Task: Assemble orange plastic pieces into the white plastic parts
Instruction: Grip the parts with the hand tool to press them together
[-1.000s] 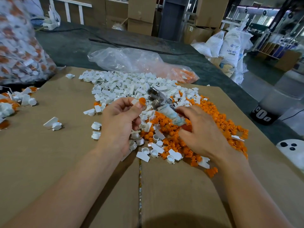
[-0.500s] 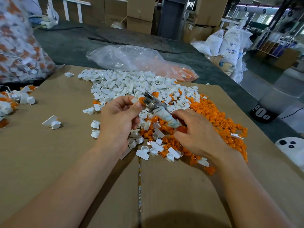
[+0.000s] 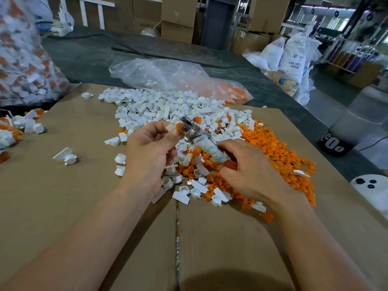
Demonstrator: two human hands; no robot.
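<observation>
Because the orange piece (image 3: 178, 125) must seat squarely in its white part (image 3: 170, 127), the left hand (image 3: 149, 152) pinches the pair between thumb and curled fingers, raised above the cardboard (image 3: 63, 202). The right hand (image 3: 252, 175) curls round the wrapped handle of a metal-headed tool (image 3: 193, 132), its head against the orange piece, apparently to press it home. Loose white parts (image 3: 163, 106) and orange pieces (image 3: 277, 150) lie heaped just beyond, within easy reach.

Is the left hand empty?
No, the left hand pinches a white part with an orange piece at the tip of the metal tool that the right hand grips.
</observation>
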